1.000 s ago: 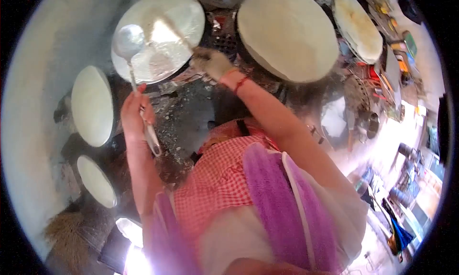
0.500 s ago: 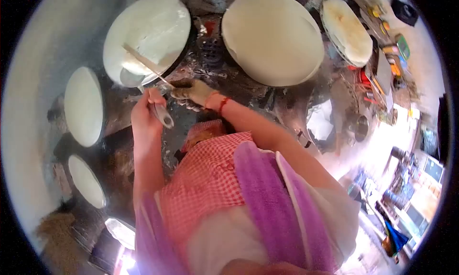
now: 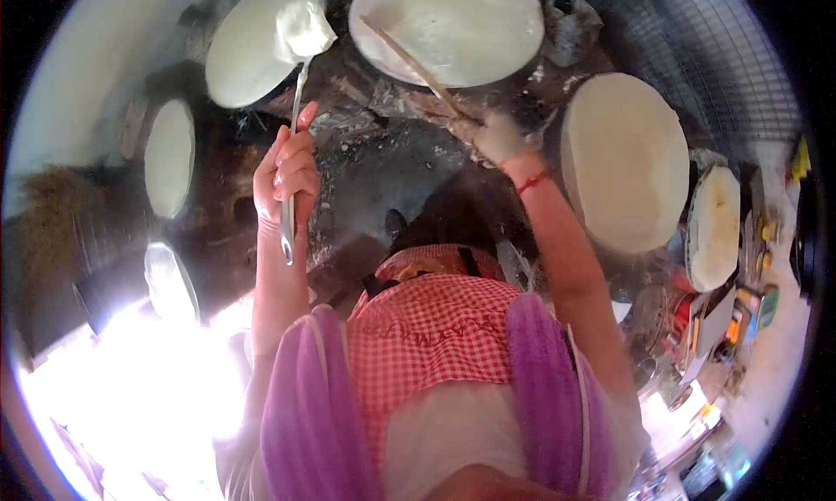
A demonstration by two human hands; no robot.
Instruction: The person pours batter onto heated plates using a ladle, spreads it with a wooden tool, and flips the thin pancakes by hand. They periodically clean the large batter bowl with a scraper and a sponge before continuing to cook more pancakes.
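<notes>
My left hand (image 3: 286,175) grips the handle of a metal ladle (image 3: 294,109). Its bowl, filled with pale batter, hangs at the right edge of a round griddle (image 3: 248,53) coated in white batter. My right hand (image 3: 497,138), in a light glove with a red thread at the wrist, holds a thin wooden stick (image 3: 414,64). The stick's far end lies across another batter-covered round griddle (image 3: 453,26) at the top centre.
More batter-covered griddles sit at the right (image 3: 623,161), far right (image 3: 714,227) and left (image 3: 168,157). A dark, crumb-strewn stove surface (image 3: 383,170) lies between them. Cluttered items fill the lower right. Strong glare floods the lower left. A checked apron and purple cloth cover my front.
My view swung left, shifting the griddles rightward. The ladle rose from the griddle's near edge and now holds batter. My right hand moved the stick from the left griddle onto the centre one.
</notes>
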